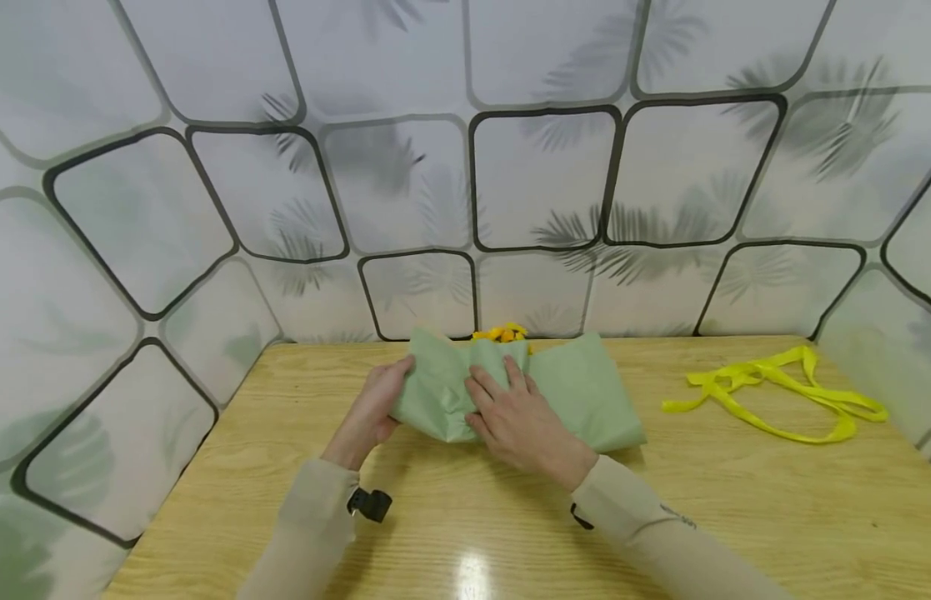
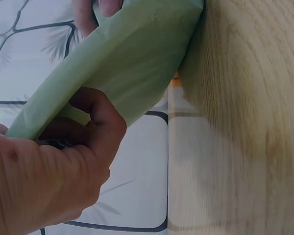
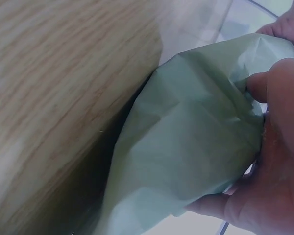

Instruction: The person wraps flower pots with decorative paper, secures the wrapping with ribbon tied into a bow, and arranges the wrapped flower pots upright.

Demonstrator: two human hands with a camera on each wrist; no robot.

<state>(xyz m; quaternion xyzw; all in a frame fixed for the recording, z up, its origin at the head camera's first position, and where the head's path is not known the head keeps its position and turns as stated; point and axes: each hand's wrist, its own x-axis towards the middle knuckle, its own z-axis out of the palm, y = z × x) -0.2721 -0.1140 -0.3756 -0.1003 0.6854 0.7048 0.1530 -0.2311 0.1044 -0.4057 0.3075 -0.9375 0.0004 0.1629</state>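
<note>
We have two hands on one green wrapping paper (image 1: 596, 396), with layer count under the folds unreadable. Left hand (image 1: 371, 408): we're grasping the paper's left end, fingers curled round its edge, with the left wrist view confirming. Right hand (image 1: 521, 425): not clenched; we lay its fingers on the creased middle fold, just right of the left-hand grip. Paper stretches from that grip, under the right hand, and out past it to a free corner on the right.

One cluster of yellow-orange flowers (image 1: 503, 333) peeks over the paper's far edge, just beyond our right fingertips; we can't count the blooms. One loose tangle of yellow ribbon (image 1: 780, 392) lies well right of both hands; we can't tell how many strips. Two sleeves (image 1: 315, 500), light beige, and two black wrist devices (image 1: 370, 504), one per wrist, the right one mostly hidden.

Surface: one wooden table (image 1: 735, 508), pale grain, glare spot between our forearms. Beyond the grip stands a white backdrop (image 1: 543, 179) with black and grey rounded outlines and leaf shadows; it wraps round to both sides.

Edges: table's back edge runs just past the paper, so room is tight that way. Left edge sits left of our grip with a strip of wood between. More wood spans the near side and the gap from the paper's free corner to the ribbon. We can't tell whether the paper's underside touches the wood throughout.
</note>
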